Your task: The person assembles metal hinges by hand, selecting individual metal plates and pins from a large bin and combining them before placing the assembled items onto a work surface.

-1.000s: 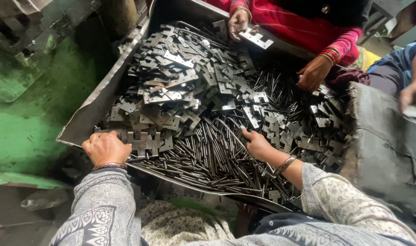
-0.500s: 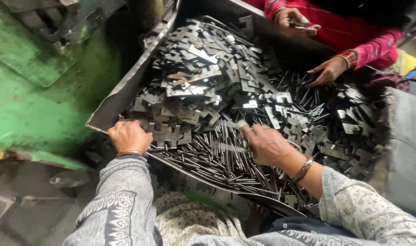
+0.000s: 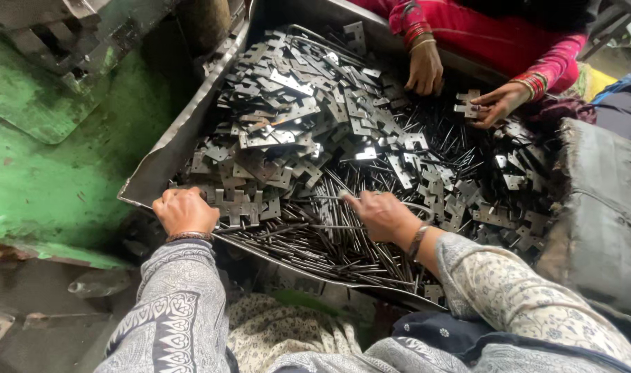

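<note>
A big metal tray (image 3: 165, 164) holds a heap of flat notched metal plates (image 3: 295, 110) and a bed of thin dark metal pins (image 3: 343, 242). My left hand (image 3: 184, 211) rests at the tray's near left edge, fingers curled over some plates; whether it grips one I cannot tell. In the pins at the near middle lies my right hand (image 3: 379, 214), with its forefinger stretched out left and touching the pins. Both my sleeves are grey patterned cloth.
Across the tray a person in a red sleeve has one hand (image 3: 425, 68) in the plates and the other hand (image 3: 496, 103) on a plate. A green machine surface (image 3: 46, 173) lies to the left. A grey padded block (image 3: 599, 221) stands at the right.
The camera has shifted, so the tray sits lower in view. My right hand has moved left across the pins. The other person's hands have come down into the plates.
</note>
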